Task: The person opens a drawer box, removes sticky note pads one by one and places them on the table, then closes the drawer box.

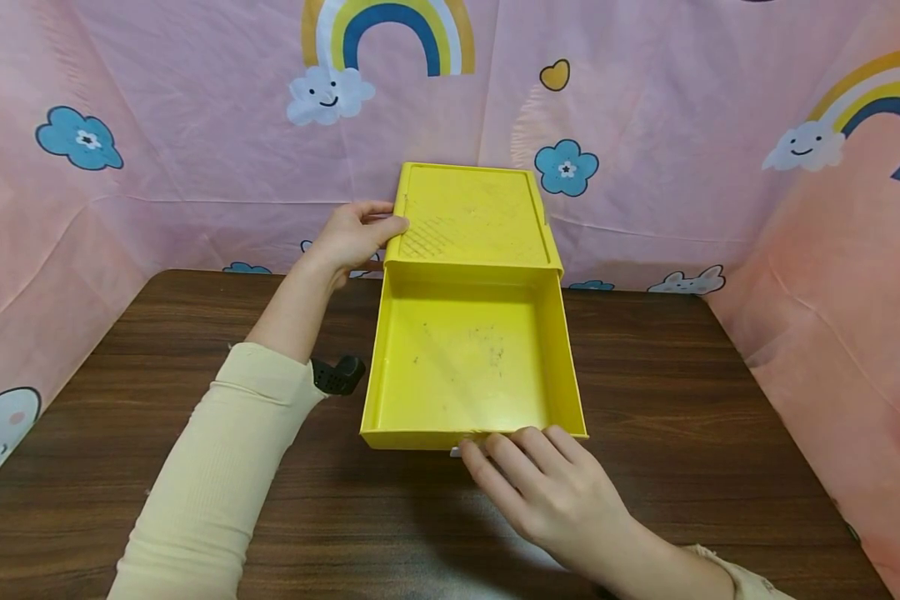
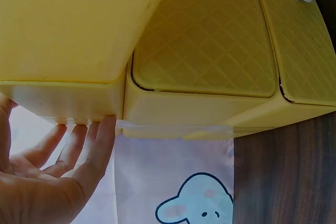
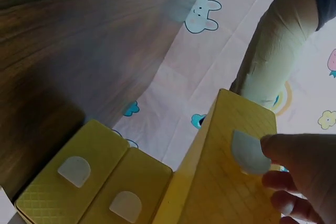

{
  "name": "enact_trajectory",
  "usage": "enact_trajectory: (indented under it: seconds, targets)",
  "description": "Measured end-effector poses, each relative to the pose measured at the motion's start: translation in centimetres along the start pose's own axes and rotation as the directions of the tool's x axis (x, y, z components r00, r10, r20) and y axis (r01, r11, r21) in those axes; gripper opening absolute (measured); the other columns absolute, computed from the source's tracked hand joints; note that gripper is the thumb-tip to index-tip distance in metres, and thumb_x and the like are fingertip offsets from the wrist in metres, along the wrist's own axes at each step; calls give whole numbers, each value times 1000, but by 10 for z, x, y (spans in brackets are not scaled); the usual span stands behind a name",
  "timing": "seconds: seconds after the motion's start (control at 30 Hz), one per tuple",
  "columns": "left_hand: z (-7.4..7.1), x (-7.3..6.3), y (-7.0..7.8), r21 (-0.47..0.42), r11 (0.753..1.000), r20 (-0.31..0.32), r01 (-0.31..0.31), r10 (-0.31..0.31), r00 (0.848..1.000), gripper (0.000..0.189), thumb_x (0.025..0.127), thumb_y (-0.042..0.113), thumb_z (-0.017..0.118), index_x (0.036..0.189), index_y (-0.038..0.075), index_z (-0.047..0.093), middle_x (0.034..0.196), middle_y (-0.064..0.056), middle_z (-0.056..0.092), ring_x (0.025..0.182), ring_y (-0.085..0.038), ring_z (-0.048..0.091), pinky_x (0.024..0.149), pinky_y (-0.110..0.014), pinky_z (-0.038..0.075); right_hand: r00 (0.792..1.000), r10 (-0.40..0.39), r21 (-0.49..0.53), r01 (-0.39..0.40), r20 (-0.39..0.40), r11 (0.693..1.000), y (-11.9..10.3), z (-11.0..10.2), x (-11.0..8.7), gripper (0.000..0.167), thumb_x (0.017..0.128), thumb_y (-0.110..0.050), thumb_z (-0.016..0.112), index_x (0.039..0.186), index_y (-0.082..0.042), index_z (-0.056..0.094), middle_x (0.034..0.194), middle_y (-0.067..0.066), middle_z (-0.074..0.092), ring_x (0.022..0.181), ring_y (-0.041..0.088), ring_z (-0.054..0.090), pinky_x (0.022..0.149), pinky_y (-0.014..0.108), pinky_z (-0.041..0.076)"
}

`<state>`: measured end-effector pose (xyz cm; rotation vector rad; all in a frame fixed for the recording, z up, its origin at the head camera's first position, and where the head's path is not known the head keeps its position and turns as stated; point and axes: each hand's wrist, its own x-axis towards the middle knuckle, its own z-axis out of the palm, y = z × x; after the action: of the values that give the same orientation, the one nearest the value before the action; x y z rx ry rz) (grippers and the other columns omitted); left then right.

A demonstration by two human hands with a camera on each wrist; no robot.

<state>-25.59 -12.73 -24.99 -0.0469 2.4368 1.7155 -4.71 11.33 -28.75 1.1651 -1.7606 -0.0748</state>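
A yellow drawer cabinet (image 1: 480,212) stands at the back of the table with its top drawer (image 1: 450,367) pulled far out. Dark specks mark the drawer's bare floor. My left hand (image 1: 352,237) grips the cabinet's left side, thumb on the top edge; in the left wrist view its fingertips (image 2: 107,124) touch the side wall. At the drawer's front, my right hand (image 1: 555,496) holds the panel, fingers bent over the rim and thumb (image 3: 283,148) against the white handle (image 3: 247,150). Two lower drawers (image 3: 147,169) with white handles are closed.
The cabinet is on a dark wood-grain table (image 1: 682,433). Behind it and at both sides hangs pink cloth (image 1: 645,200) printed with rainbows, clouds and flowers. A black wrist device (image 1: 337,375) sits on the left sleeve, close to the drawer's left wall.
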Motion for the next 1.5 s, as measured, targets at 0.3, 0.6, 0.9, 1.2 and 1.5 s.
enact_trajectory:
  seconds: [0.3, 0.6, 0.9, 1.2, 1.5]
  targets:
    - [0, 0, 1, -3, 1000, 0, 9, -9, 1000, 59, 90, 37, 57, 142, 19, 36, 133, -5, 45, 111, -20, 52, 83, -37, 51, 997, 24, -46, -27, -75, 999, -4, 9, -1, 23, 93, -4, 47, 86, -12, 67, 75, -2, 60, 58, 13, 48, 51, 20, 31]
    - [1, -1, 2, -18, 1000, 2, 2, -2, 1000, 59, 90, 36, 56, 142, 18, 35, 133, -6, 45, 111, -21, 52, 85, -38, 50, 994, 40, -68, -47, -97, 997, -5, 13, 0, 24, 90, 1, 47, 81, -13, 65, 71, -3, 56, 55, 13, 43, 51, 20, 29]
    - [0, -2, 1, -10, 1000, 4, -6, 6, 1000, 60, 90, 37, 56, 143, 19, 35, 132, -6, 45, 111, -21, 52, 84, -38, 50, 992, 60, -66, -68, -108, 996, -7, 14, 2, 25, 89, 2, 45, 79, -13, 62, 68, -2, 52, 54, 14, 40, 51, 21, 27]
    - [0, -2, -1, -11, 1000, 2, -15, 15, 1000, 60, 90, 37, 56, 143, 18, 35, 132, -6, 45, 111, -20, 53, 84, -38, 51, 991, 96, -20, -98, -96, 995, -8, 12, 6, 26, 90, 2, 45, 78, -13, 62, 67, -2, 50, 55, 14, 40, 52, 20, 28]
    - [1, 2, -4, -11, 1000, -7, -25, 25, 1000, 60, 89, 36, 57, 142, 17, 36, 132, -7, 45, 110, -21, 52, 83, -36, 51, 988, 125, 19, -124, -90, 992, -9, 12, 8, 28, 90, 4, 44, 77, -12, 63, 67, -1, 50, 56, 13, 39, 52, 20, 27]
